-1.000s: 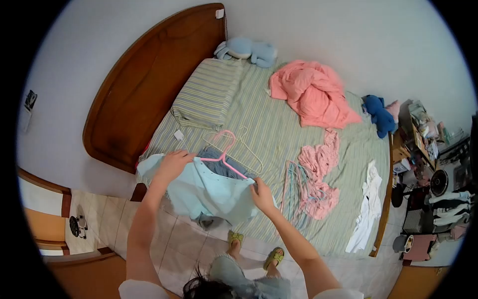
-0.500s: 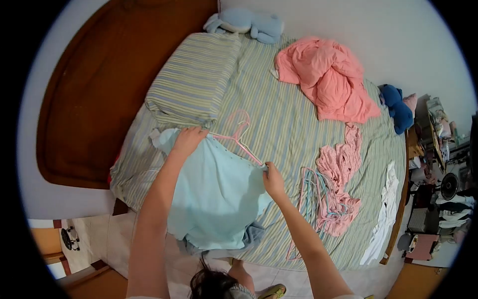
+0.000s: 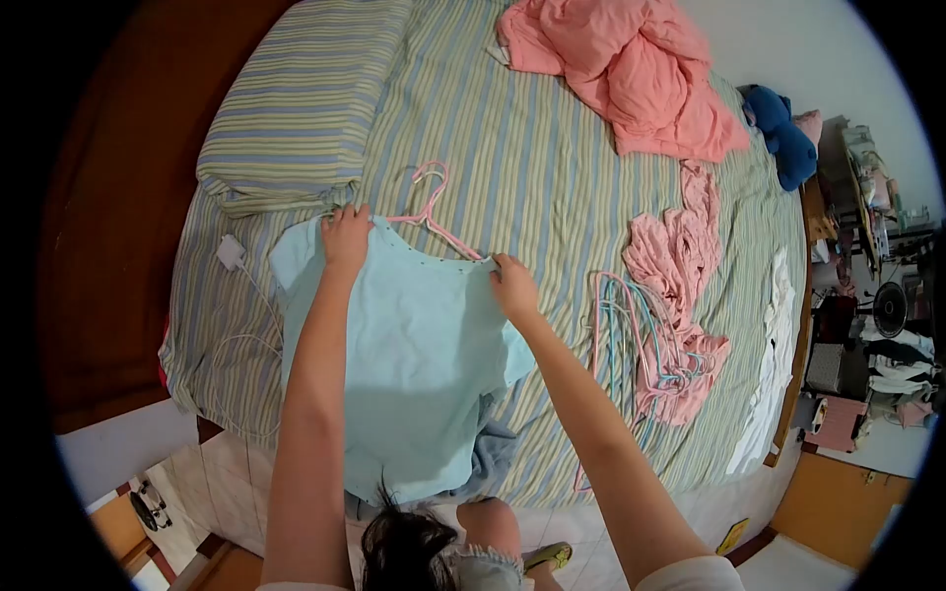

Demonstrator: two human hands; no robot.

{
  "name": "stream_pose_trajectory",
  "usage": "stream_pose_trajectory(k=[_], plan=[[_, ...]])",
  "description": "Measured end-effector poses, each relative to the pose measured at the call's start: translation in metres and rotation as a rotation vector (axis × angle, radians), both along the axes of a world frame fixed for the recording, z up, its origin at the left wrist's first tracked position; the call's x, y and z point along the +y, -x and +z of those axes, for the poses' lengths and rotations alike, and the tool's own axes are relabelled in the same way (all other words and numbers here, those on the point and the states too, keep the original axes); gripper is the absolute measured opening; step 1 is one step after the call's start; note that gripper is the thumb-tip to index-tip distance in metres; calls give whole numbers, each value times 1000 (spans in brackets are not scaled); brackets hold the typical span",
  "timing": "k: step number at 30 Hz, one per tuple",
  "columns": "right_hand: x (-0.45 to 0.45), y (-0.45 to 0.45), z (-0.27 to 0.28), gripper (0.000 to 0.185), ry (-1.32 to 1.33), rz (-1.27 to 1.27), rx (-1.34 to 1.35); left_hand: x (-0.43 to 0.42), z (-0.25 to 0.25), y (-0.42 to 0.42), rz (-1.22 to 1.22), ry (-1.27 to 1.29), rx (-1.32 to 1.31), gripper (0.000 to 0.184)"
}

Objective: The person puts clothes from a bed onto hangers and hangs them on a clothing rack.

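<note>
A light aqua short-sleeved shirt lies spread on the bed, its neckline dotted with small studs. Pink hanger sits inside the neck, its hook pointing away from me; a paler hook shows beside it. My left hand is closed on the shirt's left shoulder beside the neckline, fingers over the cloth. At the other end of the neckline, my right hand pinches the shirt's right shoulder. Folds of a grey-blue garment stick out from under the shirt's lower right side.
Several pink and blue hangers lie right of the shirt, overlapping a crumpled pink garment. Beyond are a coral quilt and a folded striped bundle. White clothing lies at the right edge, a white charger at left.
The shirt now lies flatter and straighter, its left sleeve spread out. Both hands still hold its shoulders. My view has tilted down and nearer, bringing the white charger and cable into sight.
</note>
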State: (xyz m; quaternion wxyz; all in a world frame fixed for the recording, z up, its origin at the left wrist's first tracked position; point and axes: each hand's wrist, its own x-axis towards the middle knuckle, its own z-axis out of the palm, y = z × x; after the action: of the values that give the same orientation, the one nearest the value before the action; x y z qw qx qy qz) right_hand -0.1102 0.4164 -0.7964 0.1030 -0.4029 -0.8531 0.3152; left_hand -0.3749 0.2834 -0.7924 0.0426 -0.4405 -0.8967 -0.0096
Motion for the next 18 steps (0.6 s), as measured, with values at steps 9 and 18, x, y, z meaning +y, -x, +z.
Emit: stream_pose_trajectory(k=[9, 18], plan=[[0, 5, -15, 25, 13, -4, -15, 5, -16, -1, 32, 93, -32, 32], [-5, -3, -10, 33, -17, 1, -24, 12, -14, -11, 65, 17, -85, 30]])
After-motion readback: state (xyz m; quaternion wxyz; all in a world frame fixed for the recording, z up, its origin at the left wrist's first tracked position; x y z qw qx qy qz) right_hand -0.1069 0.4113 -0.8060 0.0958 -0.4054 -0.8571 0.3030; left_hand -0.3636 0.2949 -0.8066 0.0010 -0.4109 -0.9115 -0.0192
